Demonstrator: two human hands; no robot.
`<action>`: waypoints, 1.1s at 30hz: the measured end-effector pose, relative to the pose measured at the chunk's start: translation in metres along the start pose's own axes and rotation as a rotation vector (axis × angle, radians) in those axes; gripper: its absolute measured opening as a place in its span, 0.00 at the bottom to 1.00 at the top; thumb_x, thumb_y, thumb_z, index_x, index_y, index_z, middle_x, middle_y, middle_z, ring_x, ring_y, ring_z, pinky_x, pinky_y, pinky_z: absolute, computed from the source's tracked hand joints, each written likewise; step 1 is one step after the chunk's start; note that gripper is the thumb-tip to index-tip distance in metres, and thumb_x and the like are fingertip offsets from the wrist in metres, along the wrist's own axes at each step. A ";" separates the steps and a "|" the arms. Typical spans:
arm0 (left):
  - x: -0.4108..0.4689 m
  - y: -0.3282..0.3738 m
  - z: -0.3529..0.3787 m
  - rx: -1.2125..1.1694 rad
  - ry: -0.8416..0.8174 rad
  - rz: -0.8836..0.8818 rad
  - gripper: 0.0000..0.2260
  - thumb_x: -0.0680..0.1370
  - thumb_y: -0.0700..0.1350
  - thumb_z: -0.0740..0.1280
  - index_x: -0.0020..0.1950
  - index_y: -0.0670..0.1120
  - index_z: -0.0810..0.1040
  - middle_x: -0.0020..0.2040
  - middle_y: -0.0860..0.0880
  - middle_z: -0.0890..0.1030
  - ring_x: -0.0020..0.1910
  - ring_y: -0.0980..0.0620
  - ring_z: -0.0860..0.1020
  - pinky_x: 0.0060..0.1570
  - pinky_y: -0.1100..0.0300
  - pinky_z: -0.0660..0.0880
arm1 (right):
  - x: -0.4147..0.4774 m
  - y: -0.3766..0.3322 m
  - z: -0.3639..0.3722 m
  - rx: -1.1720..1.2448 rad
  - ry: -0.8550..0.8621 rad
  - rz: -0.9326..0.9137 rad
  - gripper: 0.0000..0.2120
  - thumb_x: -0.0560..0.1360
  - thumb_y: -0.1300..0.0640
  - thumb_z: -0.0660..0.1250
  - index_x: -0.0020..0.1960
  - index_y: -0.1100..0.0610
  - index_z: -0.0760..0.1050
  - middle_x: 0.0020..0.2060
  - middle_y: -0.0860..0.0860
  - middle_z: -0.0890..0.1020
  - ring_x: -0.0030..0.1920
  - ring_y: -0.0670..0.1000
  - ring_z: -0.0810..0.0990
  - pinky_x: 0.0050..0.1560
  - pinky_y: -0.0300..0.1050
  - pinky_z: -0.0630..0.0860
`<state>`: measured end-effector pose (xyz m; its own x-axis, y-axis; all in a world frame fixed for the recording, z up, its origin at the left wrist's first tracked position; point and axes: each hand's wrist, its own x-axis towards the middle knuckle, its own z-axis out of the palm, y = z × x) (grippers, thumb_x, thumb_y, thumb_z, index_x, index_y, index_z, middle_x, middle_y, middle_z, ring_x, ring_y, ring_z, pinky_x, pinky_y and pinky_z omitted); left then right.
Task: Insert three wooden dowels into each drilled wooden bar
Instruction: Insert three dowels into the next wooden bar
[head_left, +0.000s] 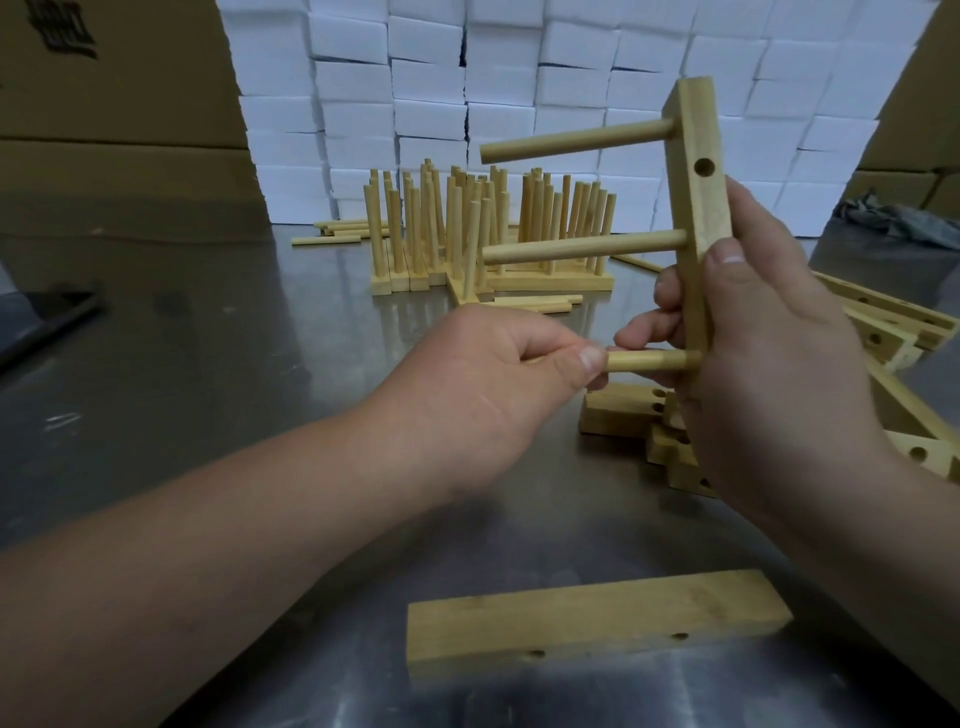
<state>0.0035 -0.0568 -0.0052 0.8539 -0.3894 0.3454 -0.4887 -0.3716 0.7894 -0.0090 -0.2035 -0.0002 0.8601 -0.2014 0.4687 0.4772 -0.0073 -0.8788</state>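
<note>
the right hand (769, 374) grips the bar (696, 208) upright and low on its length, with the thumb laid on the near face and the fingers curled round the far side. above that hand two dowels stick out sideways from the bar toward the left: the top dowel (571, 141) and the middle dowel (582, 248). the left hand (467, 395) pinches the third dowel (649, 360) between thumb and curled fingers. its far end is at the lowest hole, just beside the right fingertips. how deep it sits i cannot tell, because the fingers hide the joint.

the wood looks light, dry and stiff, smooth but not slippery, so neither piece should bend or slide in the grip. the fit is probably snug. the dowel is best held close to the hole and pushed straight along its own line, since a tilted dowel would likely jam. the right hand braces the bar right behind that hole, which is the place to hold it.

once this dowel is home, this bar looks done.

beyond the left hand, finished bars (488, 234) stand on the table (260, 364) with dowels upright. a spare bar (592, 618) lies nearer than both hands. more bars (618, 410) are piled under the right hand.
</note>
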 end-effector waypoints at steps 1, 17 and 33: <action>0.001 0.001 0.000 -0.002 0.006 -0.003 0.11 0.67 0.58 0.59 0.33 0.58 0.79 0.21 0.57 0.70 0.23 0.62 0.68 0.23 0.71 0.63 | 0.000 -0.001 0.000 0.006 0.007 0.004 0.18 0.82 0.57 0.49 0.69 0.44 0.63 0.36 0.49 0.73 0.31 0.44 0.78 0.32 0.38 0.76; 0.017 -0.025 -0.018 -0.254 0.281 0.177 0.10 0.72 0.48 0.64 0.51 0.58 0.75 0.38 0.51 0.78 0.31 0.57 0.76 0.33 0.64 0.75 | 0.009 -0.002 -0.001 0.198 -0.006 0.279 0.20 0.81 0.59 0.52 0.71 0.48 0.63 0.33 0.52 0.83 0.28 0.47 0.74 0.25 0.37 0.70; 0.006 -0.006 -0.003 -0.359 0.276 0.237 0.05 0.73 0.45 0.62 0.41 0.51 0.78 0.28 0.54 0.77 0.25 0.60 0.73 0.26 0.68 0.70 | -0.010 -0.001 0.014 0.129 -0.208 0.457 0.12 0.81 0.55 0.52 0.56 0.53 0.73 0.22 0.50 0.72 0.18 0.48 0.68 0.18 0.38 0.67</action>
<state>0.0121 -0.0544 -0.0058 0.7659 -0.1729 0.6193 -0.6240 0.0319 0.7807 -0.0158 -0.1874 -0.0026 0.9973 0.0436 0.0591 0.0515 0.1598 -0.9858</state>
